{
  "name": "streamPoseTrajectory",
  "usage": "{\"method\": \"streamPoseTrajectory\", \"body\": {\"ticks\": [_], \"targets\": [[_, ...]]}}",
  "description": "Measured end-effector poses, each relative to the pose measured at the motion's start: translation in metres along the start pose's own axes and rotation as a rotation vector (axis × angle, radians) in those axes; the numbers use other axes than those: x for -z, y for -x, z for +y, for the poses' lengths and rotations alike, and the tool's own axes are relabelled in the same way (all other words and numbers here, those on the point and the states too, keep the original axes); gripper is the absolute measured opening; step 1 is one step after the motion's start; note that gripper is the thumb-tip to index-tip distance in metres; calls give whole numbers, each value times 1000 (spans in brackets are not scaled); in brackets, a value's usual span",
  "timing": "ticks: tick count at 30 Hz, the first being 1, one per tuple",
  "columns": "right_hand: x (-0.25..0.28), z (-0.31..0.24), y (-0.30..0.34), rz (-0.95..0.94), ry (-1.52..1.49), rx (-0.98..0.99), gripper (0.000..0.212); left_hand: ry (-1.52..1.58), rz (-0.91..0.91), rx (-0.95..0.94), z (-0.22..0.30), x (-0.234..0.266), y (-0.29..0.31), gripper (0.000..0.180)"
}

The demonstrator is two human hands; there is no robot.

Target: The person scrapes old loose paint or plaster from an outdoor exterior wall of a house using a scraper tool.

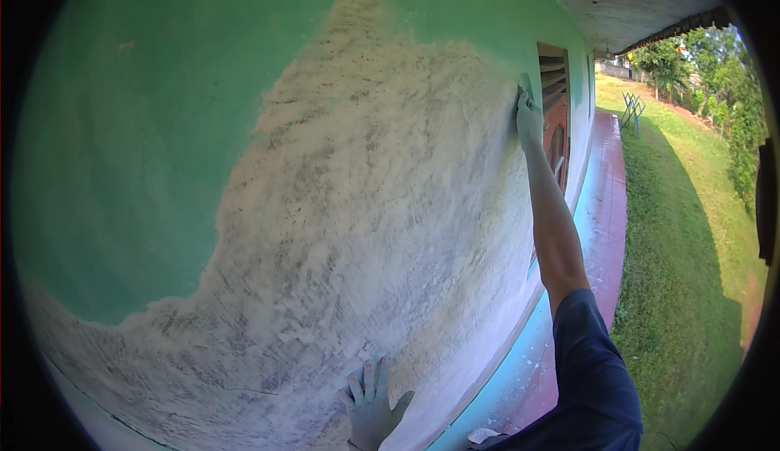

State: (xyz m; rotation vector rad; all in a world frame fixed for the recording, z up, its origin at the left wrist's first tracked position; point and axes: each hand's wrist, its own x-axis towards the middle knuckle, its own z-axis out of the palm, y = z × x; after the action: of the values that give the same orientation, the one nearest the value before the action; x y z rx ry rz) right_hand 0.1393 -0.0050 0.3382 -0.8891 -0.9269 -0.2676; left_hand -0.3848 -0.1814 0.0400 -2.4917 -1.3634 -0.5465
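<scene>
Before me rises a wall (325,191), green paint (171,118) at its upper left and a large bare, whitish, scratched patch across the rest. My right hand (530,122), arm stretched up and away, is closed around a thin flat tool that looks like a scraper (525,85). Its pale blade lies near the wall at the patch's upper right edge, close to the door frame; I cannot tell whether it touches. Low on the patch, my left hand (374,410) rests flat with fingers spread. Pale grey covers both hands, whether gloves or dust I cannot make out.
A reddish-brown door (556,142) with slats above it stands right of the patch. Below runs a red tiled walkway (597,207) strewn with pale dust. A small white piece (483,435) lies near my sleeve. Grass (674,288), a folding metal rack (632,111) and trees lie beyond.
</scene>
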Motion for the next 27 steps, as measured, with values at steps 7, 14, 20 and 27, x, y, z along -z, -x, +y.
{"method": "streamPoseTrajectory", "body": {"ticks": [7, 14, 20, 27], "targets": [[-31, -53, 47, -118, 493, 450, 41, 194, -44, 18, 4, 21, 3, 82], [-48, -56, 23, -27, 335, 312, 39, 14, 69, -19, 5, 5, -2, 82], [-5, -48, -2, -26, 586, -311, 40, 306, -123, 19, -6, 12, 6, 88], [6, -16, -5, 22, 281, 101, 44, 210, -23, -39, -2, 5, 6, 86]]}}
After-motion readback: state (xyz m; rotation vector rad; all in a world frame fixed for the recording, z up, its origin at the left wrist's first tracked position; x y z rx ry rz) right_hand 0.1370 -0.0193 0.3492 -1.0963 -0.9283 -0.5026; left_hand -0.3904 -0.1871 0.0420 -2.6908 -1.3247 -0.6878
